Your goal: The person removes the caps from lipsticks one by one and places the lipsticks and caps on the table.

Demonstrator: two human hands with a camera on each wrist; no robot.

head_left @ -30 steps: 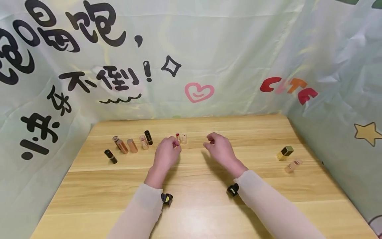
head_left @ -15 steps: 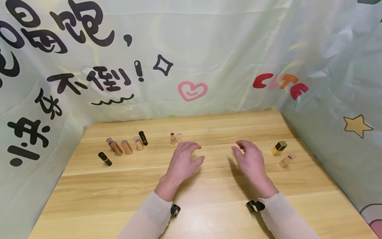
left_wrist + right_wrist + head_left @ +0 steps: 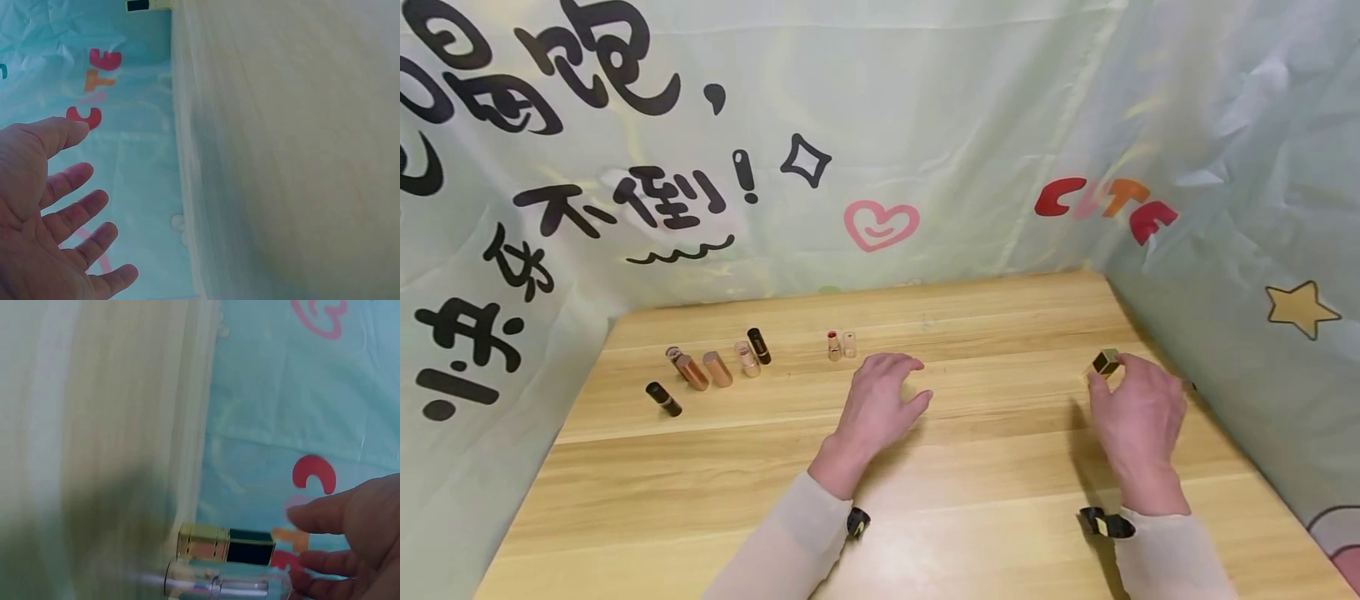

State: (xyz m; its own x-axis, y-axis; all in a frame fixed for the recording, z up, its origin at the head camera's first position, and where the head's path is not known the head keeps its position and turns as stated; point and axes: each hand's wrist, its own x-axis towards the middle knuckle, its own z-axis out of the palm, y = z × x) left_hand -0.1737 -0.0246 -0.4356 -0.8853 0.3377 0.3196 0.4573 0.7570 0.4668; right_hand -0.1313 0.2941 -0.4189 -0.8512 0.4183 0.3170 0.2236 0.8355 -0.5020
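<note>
My right hand [image 3: 1138, 412] is at the right side of the table, its thumb and fingers spread around the top of a gold lipstick tube [image 3: 1105, 362] with a black cap. In the right wrist view this lipstick stands upright on the table, apart from the thumb. Beside it is a clear-cased lipstick [image 3: 231, 581], close to my fingertips; in the head view my hand hides it. My left hand [image 3: 880, 400] hovers over the middle of the table with nothing in it. The left wrist view shows its fingers [image 3: 75, 215] spread and loosely bent.
An uncapped red lipstick [image 3: 833, 346] stands beside a clear cap [image 3: 849, 345] at the back. Further left are two black tubes, one lipstick tube [image 3: 664, 398] nearer the front, plus rose-gold tubes [image 3: 718, 369] and a pink clear one [image 3: 747, 358]. Printed cloth [image 3: 985, 125] walls the table.
My right hand has moved right, from mid-table to the gold lipstick. My left hand has drawn back and right, away from the red lipstick and clear cap, its fingers spreading.
</note>
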